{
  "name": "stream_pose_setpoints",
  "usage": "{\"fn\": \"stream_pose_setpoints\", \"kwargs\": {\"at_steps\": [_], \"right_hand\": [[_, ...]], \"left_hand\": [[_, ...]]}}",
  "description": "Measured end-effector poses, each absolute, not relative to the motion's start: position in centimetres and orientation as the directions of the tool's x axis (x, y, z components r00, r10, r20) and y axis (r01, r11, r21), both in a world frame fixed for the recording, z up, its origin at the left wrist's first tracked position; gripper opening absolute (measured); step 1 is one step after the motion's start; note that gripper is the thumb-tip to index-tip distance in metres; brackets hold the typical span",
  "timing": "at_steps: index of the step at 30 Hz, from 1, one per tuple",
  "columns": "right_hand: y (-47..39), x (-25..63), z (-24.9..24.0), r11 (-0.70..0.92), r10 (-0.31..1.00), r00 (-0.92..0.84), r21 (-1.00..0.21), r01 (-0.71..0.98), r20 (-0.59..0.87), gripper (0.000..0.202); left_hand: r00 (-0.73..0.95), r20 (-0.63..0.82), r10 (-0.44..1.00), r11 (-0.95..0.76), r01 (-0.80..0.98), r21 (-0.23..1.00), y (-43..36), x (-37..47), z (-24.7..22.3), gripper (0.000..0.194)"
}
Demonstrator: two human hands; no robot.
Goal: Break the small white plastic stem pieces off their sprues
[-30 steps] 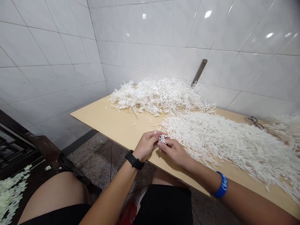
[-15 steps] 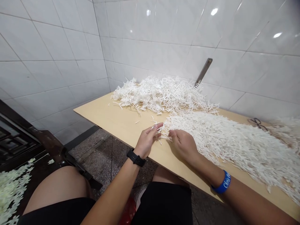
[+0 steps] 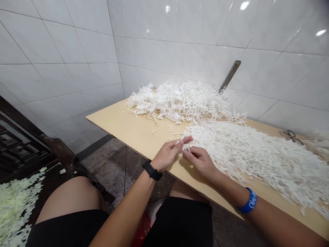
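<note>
My left hand (image 3: 171, 152), with a black watch on its wrist, is closed with the thumb against the fingers; a thin white strip (image 3: 179, 140) pokes out between them. Right beside it, my right hand (image 3: 202, 161), wearing a blue wristband, pinches a few short white strips (image 3: 188, 148) between thumb and fingertips. The two hands nearly meet over the front edge of the wooden board (image 3: 113, 118). Just behind and right of them spreads a wide layer of loose white strips (image 3: 246, 147). A taller heap of branched white pieces (image 3: 180, 101) lies against the wall.
Dark-rimmed glasses (image 3: 291, 135) lie at the board's back right. A metal bracket (image 3: 230, 76) rises from the board at the tiled wall. Pale green-white flower pieces (image 3: 17, 199) cover a dark wooden seat at lower left. My knees are below the board.
My left hand has moved right, its fingers now over my right hand's fingertips. White strips now show in my right hand's pinch. The view has shifted slightly.
</note>
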State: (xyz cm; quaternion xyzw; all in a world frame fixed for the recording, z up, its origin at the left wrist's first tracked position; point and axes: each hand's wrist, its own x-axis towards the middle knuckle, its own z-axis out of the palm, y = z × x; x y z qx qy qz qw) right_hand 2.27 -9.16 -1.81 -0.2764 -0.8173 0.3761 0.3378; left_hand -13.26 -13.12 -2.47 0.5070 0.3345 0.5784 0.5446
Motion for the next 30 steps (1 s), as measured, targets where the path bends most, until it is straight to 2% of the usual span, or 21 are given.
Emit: {"fn": "stream_pose_setpoints", "kwargs": {"at_steps": [5, 7, 10, 14, 16, 18, 20, 23, 25, 28, 30], "right_hand": [[-10.8, 1.8, -1.4, 0.684, 0.527, -0.764, -0.719, 0.12, 0.373, 0.044], [-10.7, 1.8, -1.4, 0.705, 0.544, -0.74, -0.694, 0.148, 0.395, 0.042], [-9.4, 2.3, -1.5, 0.7, 0.659, -0.636, -0.636, 0.324, 0.401, 0.039], [-7.5, 2.9, -1.2, 0.69, 0.716, -0.526, -0.352, 0.633, 0.458, 0.031], [-7.4, 2.8, -1.0, 0.685, 0.699, -0.509, -0.266, 0.678, 0.503, 0.031], [-7.7, 2.6, -0.8, 0.717, 0.681, -0.514, -0.332, 0.612, 0.522, 0.032], [-8.1, 2.3, -0.7, 0.73, 0.683, -0.529, -0.492, 0.474, 0.503, 0.029], [-8.5, 2.0, -0.9, 0.64, 0.729, -0.525, -0.709, 0.296, 0.439, 0.03], [-8.5, 1.9, -1.2, 0.608, 0.741, -0.523, -0.752, 0.256, 0.421, 0.023], [-8.8, 1.9, -1.5, 0.625, 0.714, -0.565, -0.74, 0.248, 0.413, 0.037], [-9.5, 1.8, -1.4, 0.632, 0.652, -0.657, -0.75, 0.197, 0.378, 0.041]], "left_hand": [[-0.118, 0.084, 0.989, -0.13, -0.456, 0.88, -12.4, -12.9, -3.3, 0.046], [-0.103, 0.079, 0.992, -0.12, -0.495, 0.861, -12.3, -12.9, -3.3, 0.045], [-0.058, 0.098, 0.993, -0.114, -0.508, 0.854, -12.5, -13.1, -2.9, 0.043], [-0.093, 0.083, 0.992, -0.118, -0.497, 0.86, -12.8, -13.3, -2.6, 0.041], [-0.079, 0.095, 0.992, -0.122, -0.496, 0.859, -12.8, -13.4, -2.6, 0.039], [-0.053, 0.113, 0.992, -0.125, -0.497, 0.859, -12.8, -13.4, -2.7, 0.037], [-0.019, 0.136, 0.991, -0.128, -0.479, 0.868, -12.9, -13.5, -2.8, 0.036], [0.019, 0.181, 0.983, -0.156, -0.424, 0.892, -13.0, -13.4, -2.6, 0.036], [0.025, 0.189, 0.982, -0.165, -0.392, 0.905, -13.2, -13.3, -2.5, 0.037], [0.012, 0.165, 0.986, -0.145, -0.414, 0.899, -13.2, -13.1, -2.4, 0.037], [-0.035, 0.139, 0.99, -0.14, -0.457, 0.878, -13.0, -13.0, -2.5, 0.035]]}}
